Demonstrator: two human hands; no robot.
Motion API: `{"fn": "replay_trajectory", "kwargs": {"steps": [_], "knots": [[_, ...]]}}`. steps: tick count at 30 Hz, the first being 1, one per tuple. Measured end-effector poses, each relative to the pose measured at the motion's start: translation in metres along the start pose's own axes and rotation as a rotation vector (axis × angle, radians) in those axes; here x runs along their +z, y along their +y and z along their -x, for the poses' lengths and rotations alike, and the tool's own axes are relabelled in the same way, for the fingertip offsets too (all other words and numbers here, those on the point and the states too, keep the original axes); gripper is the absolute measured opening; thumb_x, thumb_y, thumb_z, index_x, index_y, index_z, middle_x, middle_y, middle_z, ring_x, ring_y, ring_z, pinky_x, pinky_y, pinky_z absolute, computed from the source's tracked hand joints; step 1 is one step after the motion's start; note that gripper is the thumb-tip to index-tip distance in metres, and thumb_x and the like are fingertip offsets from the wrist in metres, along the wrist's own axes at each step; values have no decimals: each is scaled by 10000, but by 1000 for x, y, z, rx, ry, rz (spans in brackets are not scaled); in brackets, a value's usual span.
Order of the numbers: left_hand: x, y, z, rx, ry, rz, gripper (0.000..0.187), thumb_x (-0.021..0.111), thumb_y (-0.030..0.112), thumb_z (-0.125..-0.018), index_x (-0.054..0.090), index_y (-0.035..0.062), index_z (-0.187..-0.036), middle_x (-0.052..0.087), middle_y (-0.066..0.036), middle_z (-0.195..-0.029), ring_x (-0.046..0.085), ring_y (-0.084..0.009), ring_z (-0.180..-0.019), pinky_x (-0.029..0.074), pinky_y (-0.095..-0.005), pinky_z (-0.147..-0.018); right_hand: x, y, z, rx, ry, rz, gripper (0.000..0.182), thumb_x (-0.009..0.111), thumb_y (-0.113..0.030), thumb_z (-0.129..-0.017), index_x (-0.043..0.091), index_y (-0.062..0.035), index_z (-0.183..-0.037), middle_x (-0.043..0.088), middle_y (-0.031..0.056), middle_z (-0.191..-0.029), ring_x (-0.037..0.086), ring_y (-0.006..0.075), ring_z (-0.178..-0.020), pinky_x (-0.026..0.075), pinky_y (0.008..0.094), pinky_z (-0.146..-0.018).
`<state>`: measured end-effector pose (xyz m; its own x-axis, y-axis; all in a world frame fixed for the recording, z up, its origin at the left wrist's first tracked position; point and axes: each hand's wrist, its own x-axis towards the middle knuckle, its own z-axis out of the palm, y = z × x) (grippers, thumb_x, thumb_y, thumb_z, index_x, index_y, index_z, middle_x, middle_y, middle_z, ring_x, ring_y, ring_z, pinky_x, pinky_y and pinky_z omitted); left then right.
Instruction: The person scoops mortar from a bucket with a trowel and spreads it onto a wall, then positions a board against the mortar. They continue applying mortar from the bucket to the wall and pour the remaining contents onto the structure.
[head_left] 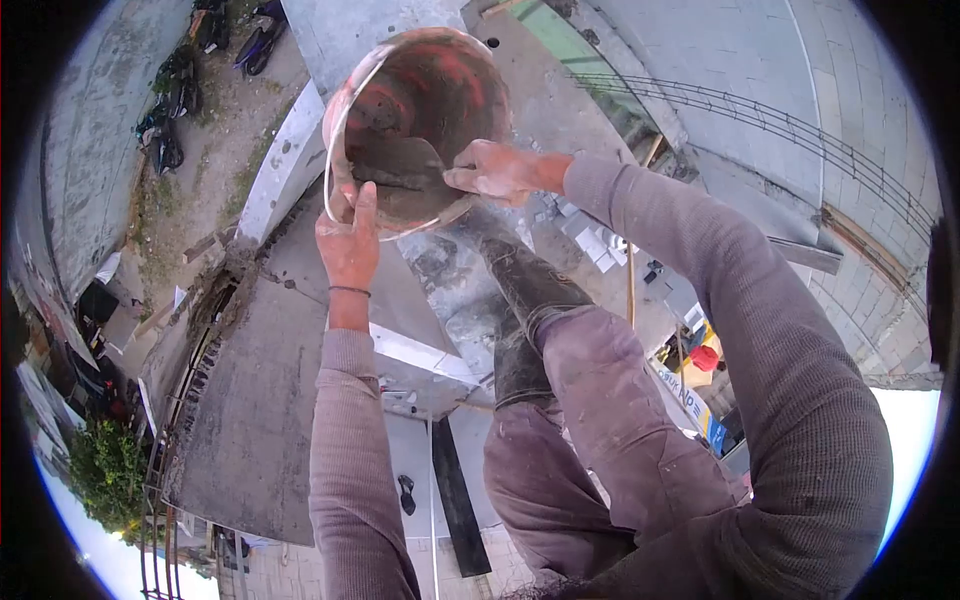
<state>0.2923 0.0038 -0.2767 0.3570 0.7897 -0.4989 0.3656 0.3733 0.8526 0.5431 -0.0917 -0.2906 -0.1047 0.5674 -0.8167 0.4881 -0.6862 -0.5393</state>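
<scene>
A worn reddish bucket (440,75), crusted inside with grey mortar, is tilted so that its mouth faces me. My left hand (349,250) is closed on the near left rim, with its thumb up. A white wire handle (333,130) runs along the bucket's left side. Over the right part of the mouth, my right hand (495,172) is closed on a trowel, whose grip is hidden by the fingers. The dark, mortar-coated trowel blade (400,165) lies inside the bucket, against the lower wall.
Below are my legs and dark boots (525,275), beside a concrete slab (270,400) with a drop past its edge. Rebar (760,120) crosses the upper right. Motorbikes (175,110) stand at far left. A person in red headwear (705,358) is lower down. A dark plank (457,500) lies below.
</scene>
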Motion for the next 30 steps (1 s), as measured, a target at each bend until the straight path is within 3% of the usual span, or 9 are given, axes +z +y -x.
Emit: {"fn": "replay_trajectory", "kwargs": {"steps": [6, 9, 11, 18, 20, 22, 24, 27, 30], "knots": [[17, 6, 17, 5, -6, -127, 361, 730, 298, -969, 664, -50, -1040, 634, -8, -807, 571, -93, -706, 490, -287, -628, -34, 23, 35, 14, -160, -171, 497, 546, -478, -1023, 659, -1, -944, 675, 182, -861, 686, 327, -833, 522, 455, -782], [30, 17, 21, 108, 4, -326, 366, 743, 299, -955, 695, -54, -1043, 676, -53, -794, 598, -108, -724, 512, -314, -672, -50, 42, 38, -214, 217, 200, 397, 551, -406, -1022, 680, -31, -1007, 679, 184, -1009, 687, 307, -977, 528, 442, -857], [42, 21, 27, 166, 29, -362, 364, 748, 296, -951, 704, -53, -1044, 692, -70, -796, 602, -108, -731, 514, -318, -684, -59, 21, 45, 95, 410, 724, 279, 546, -281, -999, 697, -53, -1054, 659, 205, -1124, 663, 318, -1102, 529, 447, -928], [35, -27, 42, 58, 109, -150, 394, 739, 331, -957, 710, -30, -1112, 721, -88, -859, 640, -137, -777, 519, -333, -703, 13, 37, 0, -10, 67, 651, 254, 559, -162, -919, 703, -48, -1096, 655, 220, -1089, 677, 355, -1068, 551, 468, -915], [21, -40, 45, -31, 108, -26, 407, 729, 353, -960, 712, -1, -1160, 731, -69, -871, 666, -152, -769, 522, -342, -696, 39, 30, -3, -398, 105, 764, 253, 546, -139, -906, 706, -32, -1070, 671, 207, -1025, 706, 361, -933, 576, 476, -834], [21, -40, 48, -59, 180, 26, 421, 750, 388, -945, 708, -25, -1017, 692, -16, -848, 614, -107, -765, 498, -317, -660, 49, 12, 11, -497, 258, 603, 242, 530, -142, -910, 703, -4, -1007, 673, 192, -919, 710, 365, -768, 583, 503, -724], [29, -34, 59, -160, 192, -125, 394, 757, 390, -933, 725, 8, -1024, 715, -60, -854, 641, -141, -753, 501, -331, -646, 27, -47, 48, 132, -48, -81, 254, 523, -195, -962, 685, 0, -969, 650, 136, -840, 682, 306, -650, 557, 457, -606], [52, -65, 81, 60, 140, -174, 352, 746, 395, -919, 754, 60, -1028, 717, -158, -771, 710, -320, -725, 525, -429, -667, 38, -11, 54, 150, -83, -582, 319, 522, -302, -1046, 649, -39, -918, 567, 31, -715, 566, 133, -580, 439, 300, -473], [71, -42, 86, -139, 281, -43, 394, 737, 390, -932, 733, 44, -1120, 734, -179, -848, 722, -309, -751, 531, -439, -660, 17, -14, 88, 257, -94, -765, 315, 545, -301, -1044, 614, -61, -852, 560, 29, -645, 514, 118, -480, 406, 290, -409]]}}
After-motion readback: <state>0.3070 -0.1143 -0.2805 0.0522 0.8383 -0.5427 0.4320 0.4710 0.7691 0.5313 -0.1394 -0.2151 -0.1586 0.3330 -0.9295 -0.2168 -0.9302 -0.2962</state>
